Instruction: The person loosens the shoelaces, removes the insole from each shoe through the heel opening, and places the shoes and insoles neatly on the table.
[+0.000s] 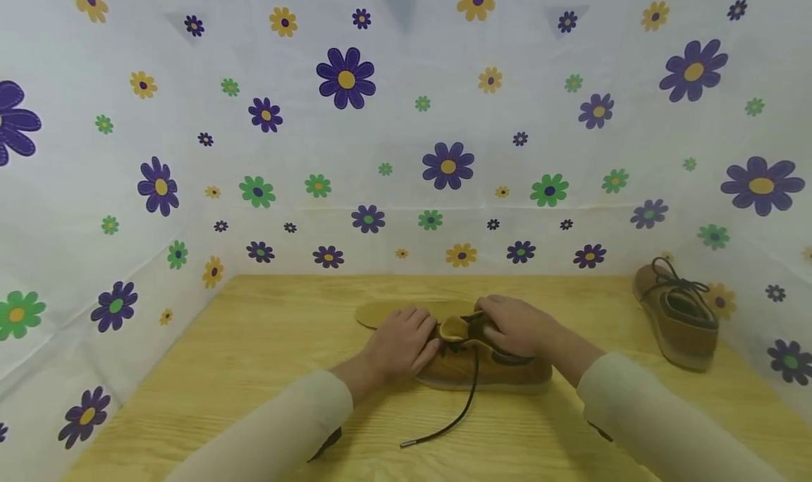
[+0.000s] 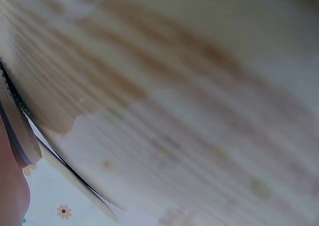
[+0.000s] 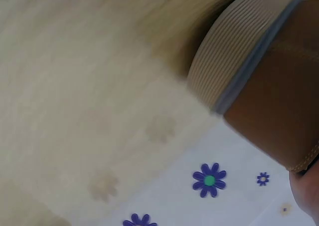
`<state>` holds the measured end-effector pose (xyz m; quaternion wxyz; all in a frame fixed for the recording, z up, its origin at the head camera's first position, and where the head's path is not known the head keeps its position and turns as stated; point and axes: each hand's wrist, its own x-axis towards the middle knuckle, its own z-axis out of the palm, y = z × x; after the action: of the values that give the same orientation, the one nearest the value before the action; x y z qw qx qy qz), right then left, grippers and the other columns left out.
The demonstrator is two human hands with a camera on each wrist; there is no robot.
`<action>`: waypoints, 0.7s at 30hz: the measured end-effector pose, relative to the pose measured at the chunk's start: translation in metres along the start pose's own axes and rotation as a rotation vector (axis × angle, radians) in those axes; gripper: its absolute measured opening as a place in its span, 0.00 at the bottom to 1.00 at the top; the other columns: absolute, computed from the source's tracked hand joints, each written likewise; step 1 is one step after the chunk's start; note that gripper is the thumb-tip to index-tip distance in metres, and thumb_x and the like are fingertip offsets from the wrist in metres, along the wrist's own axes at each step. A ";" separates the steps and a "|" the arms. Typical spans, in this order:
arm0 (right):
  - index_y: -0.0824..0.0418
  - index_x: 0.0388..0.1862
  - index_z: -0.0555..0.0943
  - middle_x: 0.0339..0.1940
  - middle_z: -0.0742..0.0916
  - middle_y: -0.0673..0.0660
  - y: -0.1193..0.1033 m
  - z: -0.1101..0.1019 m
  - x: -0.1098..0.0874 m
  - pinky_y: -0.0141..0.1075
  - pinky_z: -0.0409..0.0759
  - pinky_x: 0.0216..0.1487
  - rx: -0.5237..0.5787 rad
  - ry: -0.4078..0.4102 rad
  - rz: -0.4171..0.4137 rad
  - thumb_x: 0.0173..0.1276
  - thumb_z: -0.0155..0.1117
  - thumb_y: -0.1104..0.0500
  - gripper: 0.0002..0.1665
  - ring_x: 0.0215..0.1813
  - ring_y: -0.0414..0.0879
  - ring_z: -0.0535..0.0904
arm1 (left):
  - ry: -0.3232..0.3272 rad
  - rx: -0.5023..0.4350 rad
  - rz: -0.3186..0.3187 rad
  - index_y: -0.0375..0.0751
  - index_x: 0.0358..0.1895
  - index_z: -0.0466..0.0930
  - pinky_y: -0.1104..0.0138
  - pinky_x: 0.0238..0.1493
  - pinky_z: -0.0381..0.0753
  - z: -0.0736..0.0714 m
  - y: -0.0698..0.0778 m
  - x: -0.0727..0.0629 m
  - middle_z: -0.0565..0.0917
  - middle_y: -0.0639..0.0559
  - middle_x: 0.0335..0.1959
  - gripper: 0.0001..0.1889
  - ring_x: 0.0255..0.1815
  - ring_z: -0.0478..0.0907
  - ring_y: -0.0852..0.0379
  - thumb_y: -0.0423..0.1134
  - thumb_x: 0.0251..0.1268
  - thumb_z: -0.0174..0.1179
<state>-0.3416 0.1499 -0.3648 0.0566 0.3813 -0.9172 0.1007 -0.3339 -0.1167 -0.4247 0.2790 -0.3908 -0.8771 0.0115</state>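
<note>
A brown leather shoe (image 1: 501,371) lies on the table with its toe to the left, its tongue (image 1: 453,329) pulled up and one dark lace (image 1: 472,390) trailing toward the near edge. My left hand (image 1: 401,342) holds the front of the shoe near the lacing. At the ankle opening my right hand (image 1: 521,327) grips the collar, thumb by the inside edge. Behind the shoe lies a flat tan insole (image 1: 374,314), partly covered by the hands. The right wrist view shows the brown heel (image 3: 274,96) and ribbed sole close up.
A second brown shoe (image 1: 681,327), its lace tied in a bow, stands at the right edge of the wooden table (image 1: 266,341). White cloth (image 1: 406,130) with printed flowers walls the back and both sides.
</note>
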 end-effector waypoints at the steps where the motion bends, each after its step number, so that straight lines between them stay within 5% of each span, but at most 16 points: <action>1: 0.63 0.55 0.76 0.49 0.84 0.59 0.000 0.002 -0.001 0.47 0.80 0.52 -0.013 -0.001 0.006 0.73 0.54 0.61 0.14 0.49 0.52 0.82 | -0.003 -0.036 -0.002 0.40 0.53 0.78 0.58 0.47 0.78 0.000 -0.002 0.000 0.80 0.48 0.47 0.19 0.47 0.76 0.51 0.48 0.78 0.42; 6: 0.62 0.50 0.76 0.45 0.84 0.58 0.002 0.006 -0.001 0.46 0.81 0.49 -0.021 0.022 -0.001 0.70 0.57 0.66 0.11 0.46 0.52 0.82 | 0.013 -0.129 -0.044 0.40 0.49 0.78 0.54 0.54 0.76 0.006 -0.016 -0.007 0.81 0.47 0.45 0.15 0.50 0.78 0.49 0.43 0.78 0.44; 13: 0.60 0.43 0.75 0.37 0.83 0.53 0.010 0.005 -0.012 0.42 0.79 0.42 -0.013 0.018 -0.012 0.70 0.54 0.68 0.07 0.39 0.46 0.80 | 0.027 0.058 -0.034 0.43 0.44 0.78 0.58 0.43 0.76 0.012 -0.021 -0.011 0.81 0.49 0.41 0.10 0.44 0.78 0.50 0.40 0.72 0.48; 21: 0.57 0.39 0.74 0.33 0.80 0.49 0.017 0.000 -0.024 0.38 0.76 0.37 0.008 0.039 -0.057 0.68 0.56 0.68 0.07 0.34 0.41 0.74 | -0.078 0.039 -0.068 0.42 0.49 0.78 0.58 0.50 0.80 0.009 -0.021 -0.009 0.82 0.49 0.46 0.10 0.49 0.81 0.50 0.32 0.68 0.56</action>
<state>-0.3371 0.1780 -0.3719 0.0759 0.4055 -0.9042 0.1103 -0.3476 -0.1355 -0.4312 0.2526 -0.3544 -0.8997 0.0341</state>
